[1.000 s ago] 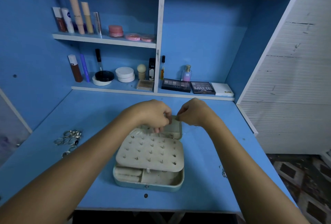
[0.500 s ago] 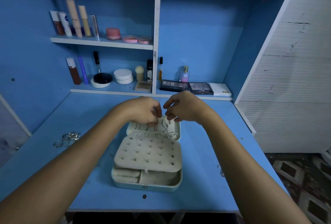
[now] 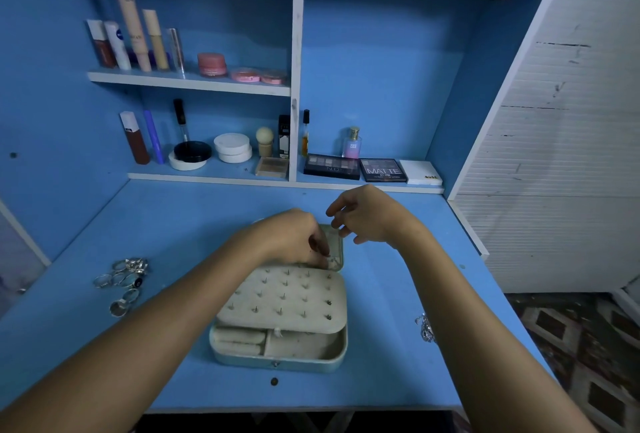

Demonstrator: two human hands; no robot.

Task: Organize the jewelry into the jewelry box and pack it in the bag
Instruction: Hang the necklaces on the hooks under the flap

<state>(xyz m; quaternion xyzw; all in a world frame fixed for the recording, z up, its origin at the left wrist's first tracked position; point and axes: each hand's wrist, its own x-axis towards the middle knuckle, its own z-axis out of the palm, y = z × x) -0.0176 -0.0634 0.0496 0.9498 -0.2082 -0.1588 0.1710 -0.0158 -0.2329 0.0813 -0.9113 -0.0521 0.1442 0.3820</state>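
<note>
From my head camera, the rounded pale-green jewelry box (image 3: pixel 278 349) lies open on the smooth blue desk (image 3: pixel 173 224), its cream studded panel (image 3: pixel 284 297) folded over the tray. My left hand (image 3: pixel 294 238) curls down into the lid, pinching something too small to make out. My right hand (image 3: pixel 367 216) hovers loosely curled above. Shiny metal rings (image 3: pixel 124 280) lie well to the left.

Two bare forearms are showing, coming in from the lower left and lower right of the frame. The left hand (image 3: pixel 294 238) and the right hand (image 3: pixel 370 216) are wearing nothing (no sleeve, glove, watch or bracelet is appearing along either arm), and the fingers are showing no rings.
</note>
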